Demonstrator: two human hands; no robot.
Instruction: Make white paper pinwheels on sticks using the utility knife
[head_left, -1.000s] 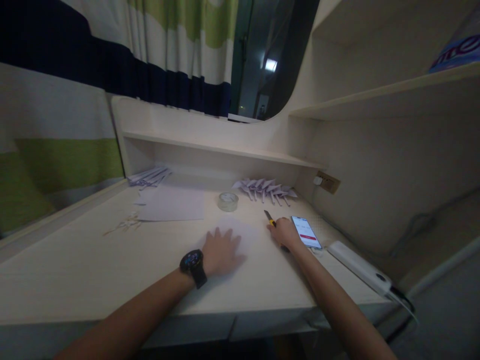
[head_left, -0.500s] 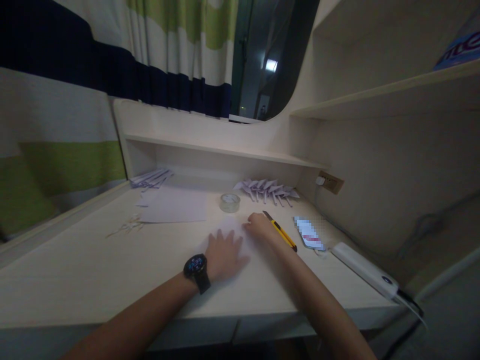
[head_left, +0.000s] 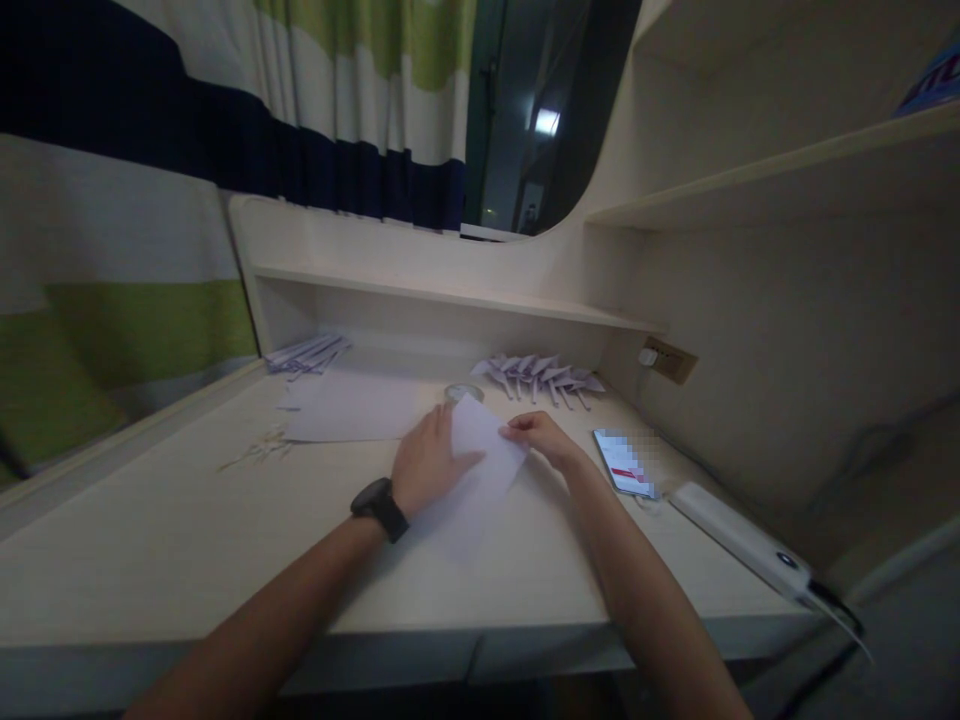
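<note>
A pale sheet of paper (head_left: 480, 470) is lifted off the desk at its far end, tilted up toward me. My left hand (head_left: 425, 462), with a black watch on the wrist, grips the sheet's left edge. My right hand (head_left: 541, 438) pinches its right edge. Behind the raised sheet the clear tape roll (head_left: 459, 391) is partly hidden. The yellow utility knife is not visible; my right hand and arm cover that spot.
A phone (head_left: 624, 463) with a lit screen lies right of my right hand, beside a white power bank (head_left: 739, 540) with a cable. Folded paper shapes (head_left: 538, 374) sit at the back, flat sheets (head_left: 352, 412) and paper strips (head_left: 306, 352) at back left, scraps (head_left: 259, 447) nearby.
My right hand left the knife, moved left to the sheet and took its edge. Both hands have raised the sheet's far end from the desk, where it lay flat under my left palm.
</note>
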